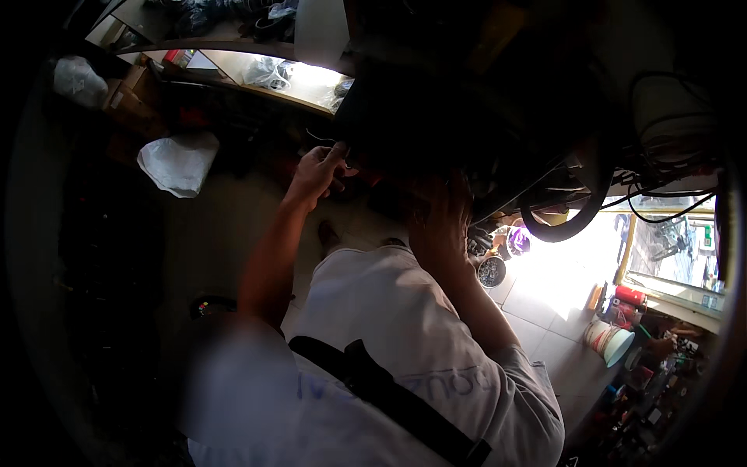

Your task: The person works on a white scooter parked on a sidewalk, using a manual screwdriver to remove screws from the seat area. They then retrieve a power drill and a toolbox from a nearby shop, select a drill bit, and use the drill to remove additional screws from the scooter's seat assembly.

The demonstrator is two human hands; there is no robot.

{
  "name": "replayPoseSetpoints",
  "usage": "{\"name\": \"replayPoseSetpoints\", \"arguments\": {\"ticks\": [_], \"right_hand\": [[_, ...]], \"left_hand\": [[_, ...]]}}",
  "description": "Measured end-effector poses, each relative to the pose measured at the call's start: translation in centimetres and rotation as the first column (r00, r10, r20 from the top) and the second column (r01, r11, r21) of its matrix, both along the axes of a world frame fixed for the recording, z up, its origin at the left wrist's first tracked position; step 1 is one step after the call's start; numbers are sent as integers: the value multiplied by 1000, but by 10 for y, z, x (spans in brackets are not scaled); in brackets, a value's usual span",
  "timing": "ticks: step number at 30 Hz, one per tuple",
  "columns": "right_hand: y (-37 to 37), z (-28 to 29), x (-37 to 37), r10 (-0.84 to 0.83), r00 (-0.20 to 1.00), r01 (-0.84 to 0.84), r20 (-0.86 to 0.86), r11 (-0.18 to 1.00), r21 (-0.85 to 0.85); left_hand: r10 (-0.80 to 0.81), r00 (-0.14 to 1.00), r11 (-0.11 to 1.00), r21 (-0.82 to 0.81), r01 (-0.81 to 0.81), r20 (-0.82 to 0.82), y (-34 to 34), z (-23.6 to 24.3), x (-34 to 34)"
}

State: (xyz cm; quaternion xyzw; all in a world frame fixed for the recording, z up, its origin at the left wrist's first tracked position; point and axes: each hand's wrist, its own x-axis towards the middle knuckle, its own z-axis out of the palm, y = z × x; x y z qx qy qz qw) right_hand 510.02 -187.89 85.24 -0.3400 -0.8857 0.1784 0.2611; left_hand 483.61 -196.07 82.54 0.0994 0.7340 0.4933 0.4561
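- Left hand (317, 173): fingers bent, thumb and forefinger close together; I cannot tell whether they grip anything.
- Thin pale wire (317, 138): just beside those fingertips, on the far side.
- Right hand (442, 222): fingers extended into shadow; their hold cannot be told.
- Dark bulk (436, 109): beyond both hands, details hidden.
- White bag (179, 165): left.
- White bucket (599, 336): right, on the tiled floor (537, 310).

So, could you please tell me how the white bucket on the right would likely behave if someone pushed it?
The white bucket would probably keep its shape, since its rim looks round and even. If tipped over, it might well roll, given that rounded form.
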Motion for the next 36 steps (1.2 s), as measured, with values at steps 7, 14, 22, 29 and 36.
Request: {"name": "replayPoseSetpoints", "arguments": {"ticks": [7,14,22,29,36], "right_hand": [[-15,-2,-3,-325,944,324,-53,946,-19],[-3,-14,-39,-418,908,407,-28,896,-178],[75,-52,-30,-409,829,460,380,887,-48],[36,-8,-49,-272,831,505,486,735,-452],[25,2,-57,-294,878,404,379,878,-256]], "left_hand": [[-186,959,892,446,73,214,14,38,-20],[-234,914,863,503,39,332,58,118,-36],[-286,880,864,499,66,379,49,124,-43],[-300,878,817,575,36,372,56,147,-55],[-379,903,742,650,164,205,53,139,-60]]}}
